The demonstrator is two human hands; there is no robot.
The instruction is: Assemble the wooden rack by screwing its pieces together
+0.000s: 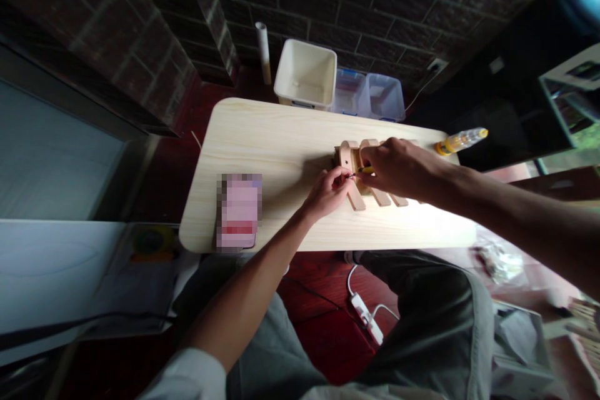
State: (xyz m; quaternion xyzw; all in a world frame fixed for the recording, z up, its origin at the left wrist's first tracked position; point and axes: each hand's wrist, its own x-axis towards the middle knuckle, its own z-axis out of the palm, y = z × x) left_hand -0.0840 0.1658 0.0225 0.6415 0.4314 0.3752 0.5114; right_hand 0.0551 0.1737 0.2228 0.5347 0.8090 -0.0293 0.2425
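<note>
A small wooden piece with several curved slats (357,200) lies on the pale wooden table (262,137). My right hand (394,165) is over the slats, its fingers closed around a yellow-and-black screwdriver (366,170) that points left. Thumb and fingertips of my left hand (330,189) pinch together beside the leftmost slat, at the screwdriver's tip. Between them is something small and dark, perhaps a screw, too small to be sure. A dark hole shows in the upper part of that slat. My right hand and forearm hide much of the piece's right side.
A blurred-out pink rectangular object (239,212) lies at the table's left. At the right end is a clear bottle-like container (462,140) with yellow parts. Behind the table are a cream bin (305,75) and clear plastic boxes (385,97). A power strip (366,317) lies on the floor.
</note>
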